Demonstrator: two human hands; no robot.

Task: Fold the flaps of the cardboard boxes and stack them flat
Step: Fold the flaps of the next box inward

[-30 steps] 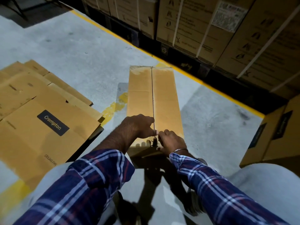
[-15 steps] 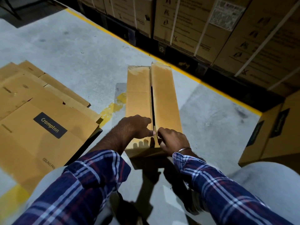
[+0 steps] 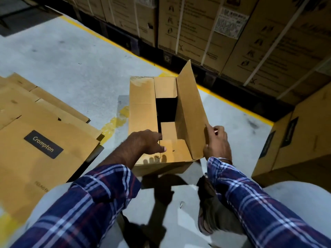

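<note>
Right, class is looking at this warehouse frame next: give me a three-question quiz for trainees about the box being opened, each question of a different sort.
1. True or false: the right long flap of the cardboard box stands raised.
2. Multiple choice: the right hand is (A) flat on the floor, (B) gripping the raised flap's edge, (C) holding tape.
3. Short answer: what brand name shows on the flattened box at the left?

Key
1. True; the left long flap still lies flat, with the left hand on it.
2. B.
3. Crompton, on its black label.
</note>
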